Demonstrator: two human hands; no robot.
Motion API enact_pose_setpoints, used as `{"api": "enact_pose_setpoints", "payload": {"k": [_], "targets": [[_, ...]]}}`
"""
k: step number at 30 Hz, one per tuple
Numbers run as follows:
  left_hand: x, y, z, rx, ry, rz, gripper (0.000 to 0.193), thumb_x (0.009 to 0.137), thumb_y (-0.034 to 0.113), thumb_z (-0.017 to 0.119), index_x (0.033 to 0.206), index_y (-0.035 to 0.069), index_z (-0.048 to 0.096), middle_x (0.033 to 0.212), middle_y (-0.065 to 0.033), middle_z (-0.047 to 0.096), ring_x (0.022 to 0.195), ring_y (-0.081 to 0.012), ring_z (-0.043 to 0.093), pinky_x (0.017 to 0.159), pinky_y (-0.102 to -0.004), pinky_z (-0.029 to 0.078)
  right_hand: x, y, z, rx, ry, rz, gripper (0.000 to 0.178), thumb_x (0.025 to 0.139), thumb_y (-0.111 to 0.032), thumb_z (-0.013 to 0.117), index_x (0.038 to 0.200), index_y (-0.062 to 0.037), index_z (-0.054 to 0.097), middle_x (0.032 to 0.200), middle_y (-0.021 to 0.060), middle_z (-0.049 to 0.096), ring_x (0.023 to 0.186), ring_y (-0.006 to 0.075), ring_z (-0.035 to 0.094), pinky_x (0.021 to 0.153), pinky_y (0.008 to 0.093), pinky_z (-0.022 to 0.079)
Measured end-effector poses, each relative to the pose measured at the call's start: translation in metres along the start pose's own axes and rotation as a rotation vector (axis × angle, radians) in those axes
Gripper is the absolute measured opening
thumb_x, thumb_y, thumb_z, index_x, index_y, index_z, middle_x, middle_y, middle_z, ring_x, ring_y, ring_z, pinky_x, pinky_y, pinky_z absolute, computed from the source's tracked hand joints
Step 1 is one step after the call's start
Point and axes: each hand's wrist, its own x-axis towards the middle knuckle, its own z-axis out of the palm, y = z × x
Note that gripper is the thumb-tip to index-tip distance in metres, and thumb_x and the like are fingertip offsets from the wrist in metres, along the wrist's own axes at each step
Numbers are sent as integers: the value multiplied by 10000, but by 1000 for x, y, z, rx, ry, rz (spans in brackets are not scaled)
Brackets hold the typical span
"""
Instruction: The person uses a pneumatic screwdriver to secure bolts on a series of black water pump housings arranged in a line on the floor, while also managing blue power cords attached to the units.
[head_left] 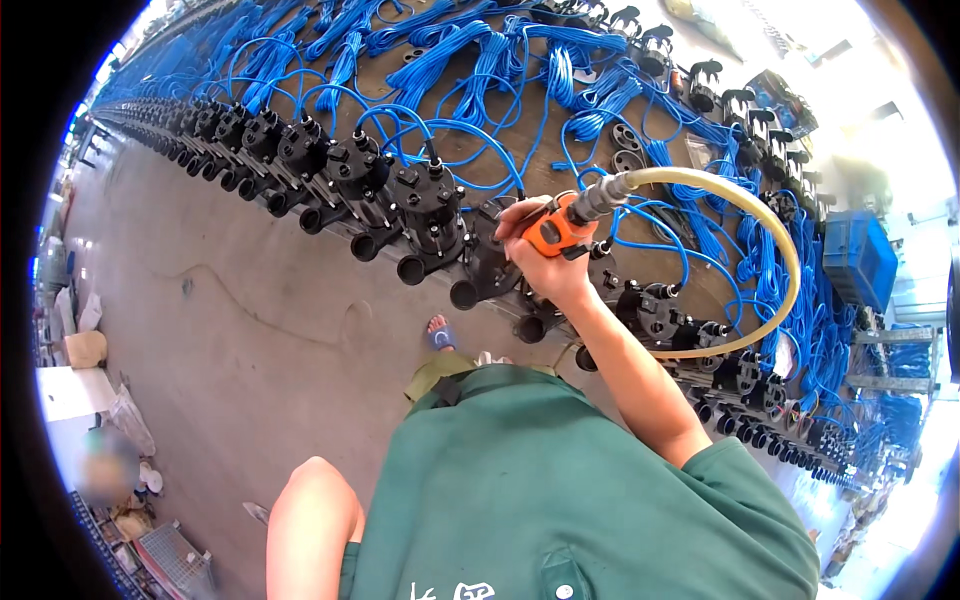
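Note:
My right hand (pixel 548 272) is wrapped round an orange and black air tool (pixel 560 228). A grey metal coupling (pixel 600 197) joins the tool to a thick yellowish hose (pixel 770 215), which loops out to the right and back toward the pumps. Beneath the hand is a black pump (pixel 489 262) in the row, its top partly covered by my fingers and the tool. Whether the tool's tip touches it I cannot tell. Just left of it stands another black pump (pixel 430 212) with a round side outlet. Only my bare left arm shows at the lower left; the left hand is out of view.
Long rows of black pumps (pixel 362 180) line the edge of a brown surface. Bundled blue cables (pixel 440 60) lie behind them, looping to the pump tops. A blue crate (pixel 858 262) is at the right. A thin hose (pixel 235 305) trails over the grey floor (pixel 260 390).

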Motion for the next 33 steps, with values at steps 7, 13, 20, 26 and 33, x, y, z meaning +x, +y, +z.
{"api": "enact_pose_setpoints", "payload": {"k": [7,13,20,26,33], "targets": [[-302,-180,-91,881,-609,-807,272,877,173,717,1088,1,719,947,-196,722,880,-351,695,791,-421,542,-3,-13,5,-3,-81,-31,347,745,28,619,1089,33,666,913,95,707,773,113,663,675,253,535],[-346,-216,-96,863,-662,-926,276,870,172,714,1076,-12,713,954,-212,707,851,-372,671,747,-444,532,-19,-74,-30,27,-19,-71,372,802,-18,631,1173,12,616,957,105,672,729,79,609,650,223,509],[-262,-193,-63,549,-437,-1228,220,882,44,692,1090,-29,688,861,-118,696,717,-193,659,671,-316,525,-21,-69,-69,-107,53,-20,340,806,-2,613,1146,5,614,944,104,668,687,81,602,623,232,517],[-360,-250,-94,743,-602,-958,226,849,28,701,1070,-18,716,871,-139,678,714,-272,668,665,-323,526,-36,-63,-47,0,17,24,380,813,-15,627,1189,20,583,981,124,656,701,85,594,633,253,526],[-377,-249,-100,793,-620,-835,164,850,23,705,1010,5,731,918,-140,710,772,-308,701,684,-347,550,-42,-31,-46,-25,20,90,350,817,-3,614,1166,14,589,981,117,657,745,92,596,663,244,525]]}}
